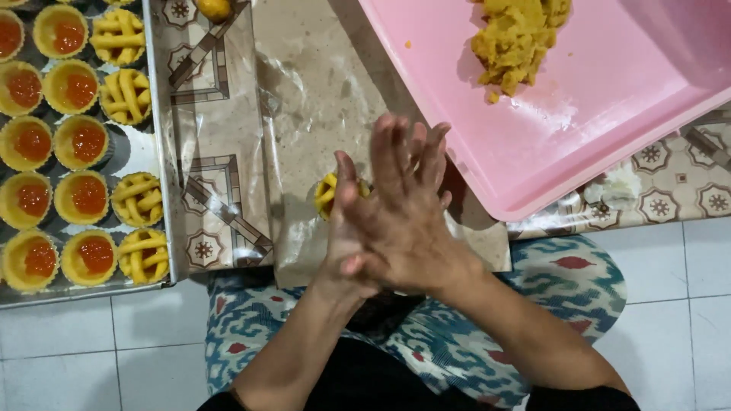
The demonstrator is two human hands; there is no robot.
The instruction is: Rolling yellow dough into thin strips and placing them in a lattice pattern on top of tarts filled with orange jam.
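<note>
Both hands are raised over the lap, palms pressed flat together. The right hand (407,205) lies on top, fingers extended; the left hand (346,221) sits beneath it, thumb up. Whether anything lies between the palms cannot be told, so the grip of each hand cannot be stated.

Just beyond the fingertips, one lattice-topped tart (329,194) rests on the clear plastic sheet (320,99), partly hidden by the left hand.

The sheet's near edge ends at the knees; its left edge overlaps a patterned floor mat (205,152). Most of the sheet beyond the tart is bare.

To the right, the pink tray (548,144) sits at an angle, its near corner close to the right hand's fingers. A heap of yellow dough (518,38) lies at its far end; the rest of its floor is bare.

To the left, the metal baking tray (160,152) has its right rim well apart from the hands. It holds rows of jam-filled tart shells (80,87), with a column of latticed tarts (141,198) along the right side.

A small dough ball (215,7) lies at the top edge. White floor tiles (106,358) show near left and right.
</note>
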